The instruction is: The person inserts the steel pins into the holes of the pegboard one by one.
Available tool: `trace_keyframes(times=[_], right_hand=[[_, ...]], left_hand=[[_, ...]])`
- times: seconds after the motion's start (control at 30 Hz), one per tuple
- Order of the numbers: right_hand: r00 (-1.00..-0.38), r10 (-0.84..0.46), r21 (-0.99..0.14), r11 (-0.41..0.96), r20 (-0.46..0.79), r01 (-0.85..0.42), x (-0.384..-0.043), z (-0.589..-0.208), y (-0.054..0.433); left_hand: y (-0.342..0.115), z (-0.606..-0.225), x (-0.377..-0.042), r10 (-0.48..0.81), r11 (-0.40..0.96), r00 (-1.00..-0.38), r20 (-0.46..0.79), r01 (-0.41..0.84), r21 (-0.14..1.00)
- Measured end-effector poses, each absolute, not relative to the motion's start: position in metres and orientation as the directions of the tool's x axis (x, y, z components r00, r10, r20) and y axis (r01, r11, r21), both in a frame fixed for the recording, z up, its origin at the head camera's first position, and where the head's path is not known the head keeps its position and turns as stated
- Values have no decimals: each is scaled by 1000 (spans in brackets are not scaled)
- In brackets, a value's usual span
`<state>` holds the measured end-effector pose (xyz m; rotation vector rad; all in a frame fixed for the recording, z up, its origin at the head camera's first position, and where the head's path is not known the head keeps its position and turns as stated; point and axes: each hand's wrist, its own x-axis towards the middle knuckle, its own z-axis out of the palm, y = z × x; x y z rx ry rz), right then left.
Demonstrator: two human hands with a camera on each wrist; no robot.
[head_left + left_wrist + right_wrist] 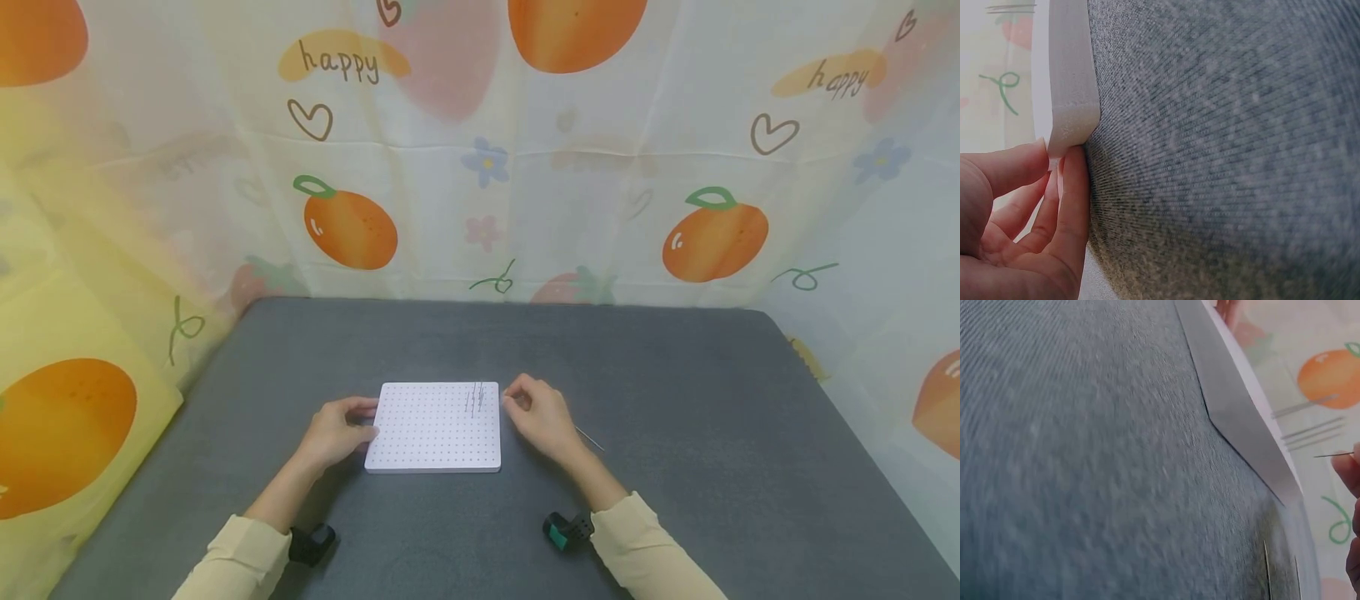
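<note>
A white board [431, 437] with rows of small holes lies on the dark table. Several thin needles [474, 400] stand upright in it near its far right corner. My left hand [335, 431] grips the board's left edge; in the left wrist view the thumb is on its top face and the fingers are at its side. Just off the right edge, my right hand [542, 417] pinches a thin needle [1330, 455] between thumb and fingertips, its tip pointing toward the board in the right wrist view. Most of that hand lies outside the right wrist view.
Beyond the right hand a loose needle [590, 439] lies on the grey tabletop [712, 442], partly hidden by the wrist. Fruit-print cloth [450, 217] hangs behind the table. Each wrist wears a black device [313, 546].
</note>
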<state>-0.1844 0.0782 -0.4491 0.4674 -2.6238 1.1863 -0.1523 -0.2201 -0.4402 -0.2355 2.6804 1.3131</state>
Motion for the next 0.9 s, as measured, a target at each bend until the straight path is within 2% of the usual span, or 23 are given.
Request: trace_keyframes(times=[0.4,0.9], right_hand=[[-919,-209,-667,637,334,-387,-182,-453,65],[-927,-251,-620,690,279,-373,-183,-459,61]], left_hand=[[-220,-440,-152,-69,605,-976,-205,-205,769],[-221,-440,-153,-64,601,-977,-203,-200,774]])
